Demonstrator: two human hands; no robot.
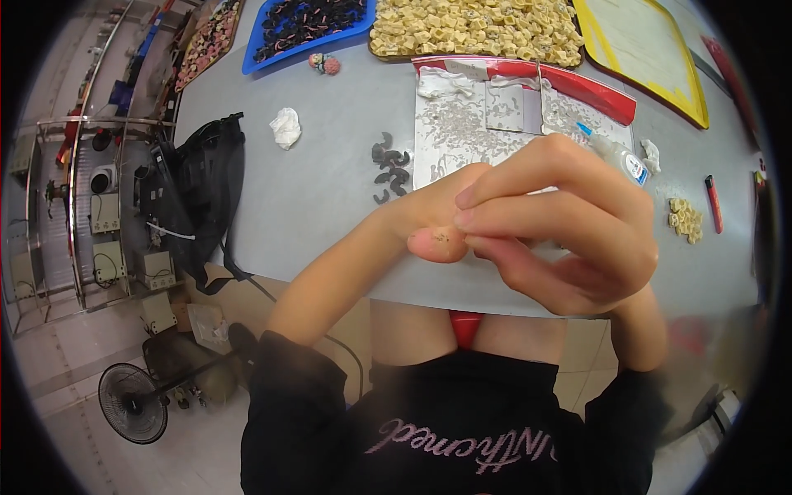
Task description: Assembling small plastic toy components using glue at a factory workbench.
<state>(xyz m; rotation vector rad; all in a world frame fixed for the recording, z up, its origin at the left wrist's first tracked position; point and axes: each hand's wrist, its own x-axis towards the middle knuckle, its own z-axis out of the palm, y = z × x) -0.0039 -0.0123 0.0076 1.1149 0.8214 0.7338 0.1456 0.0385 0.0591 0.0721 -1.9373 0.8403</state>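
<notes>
My left arm crosses in front of me, and its hand [437, 242] is mostly hidden behind the right one. Only its thumb shows clearly, with small dark specks on the skin near the tip. My right hand [577, 223] is closed in a pinch, its fingertips touching or almost touching that thumb; anything tiny between them is too small to make out. Beyond both hands lies a white sheet [445, 115] with a red edge, smeared with greyish spots. Several curved black pieces [396, 177] lie left of it. A clear bottle with a blue tip [620, 158] rests at its right side.
Along the far side are a blue tray [276, 62] of black pieces, a tray of cream pieces [478, 29] and a yellow-rimmed tray [691, 95]. Crumpled white tissue [285, 128] and a black bag [198, 190] lie left. Cream pieces [685, 220] and a red stick-like object [714, 205] lie right.
</notes>
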